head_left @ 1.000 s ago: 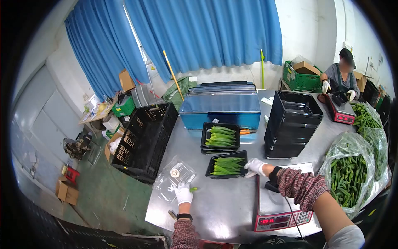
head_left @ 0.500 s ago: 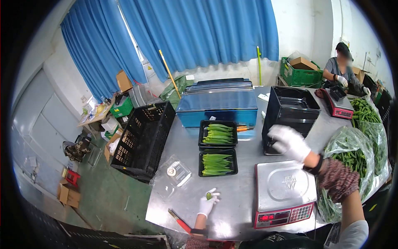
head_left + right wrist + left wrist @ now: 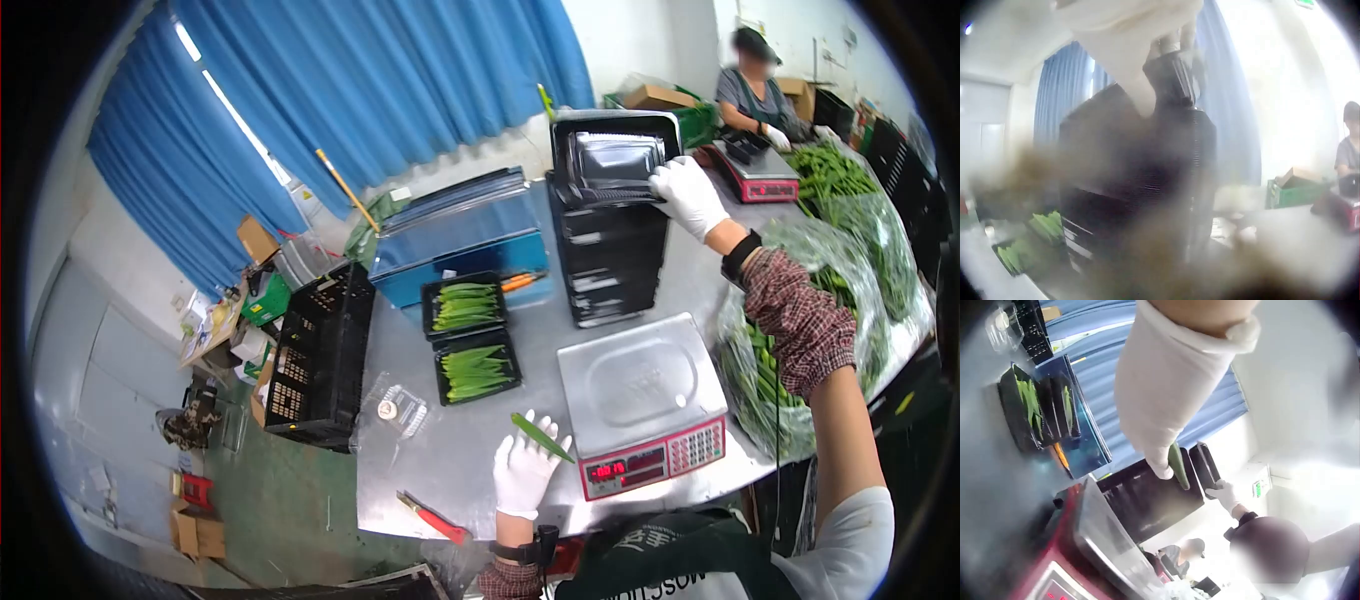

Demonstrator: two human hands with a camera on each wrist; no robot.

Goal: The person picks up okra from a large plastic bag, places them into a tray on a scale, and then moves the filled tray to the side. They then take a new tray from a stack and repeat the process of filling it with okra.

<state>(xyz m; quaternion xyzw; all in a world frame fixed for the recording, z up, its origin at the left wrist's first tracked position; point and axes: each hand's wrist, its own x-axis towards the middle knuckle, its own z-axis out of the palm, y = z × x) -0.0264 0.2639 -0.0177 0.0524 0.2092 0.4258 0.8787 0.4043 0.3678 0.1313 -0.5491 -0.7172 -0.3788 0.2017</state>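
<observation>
My gloved right hand (image 3: 690,198) pinches the rim of a black tray (image 3: 615,160) tilted up at the top of a tall stack of black trays (image 3: 612,255). In the right wrist view this hand (image 3: 1141,50) is blurred over the dark stack. Left of the scale (image 3: 640,385), my gloved left hand (image 3: 525,472) holds one okra pod (image 3: 541,437) across its fingers; in the left wrist view the pod (image 3: 1178,465) sticks out beside the thumb. Two black trays of okra (image 3: 476,370) stand beyond the left hand.
A blue-lidded box (image 3: 455,245) with carrots (image 3: 520,282) beside it stands behind the okra trays. Red-handled cutters (image 3: 437,520) and a clear lid (image 3: 400,408) lie at the left. Bags of okra (image 3: 770,385) are at the right. A person (image 3: 755,95) works at another scale (image 3: 757,180).
My right hand has risen from the okra tray to the stack and taken hold of a tray. My left hand has left the clear lid and moved toward the scale with the pod.
</observation>
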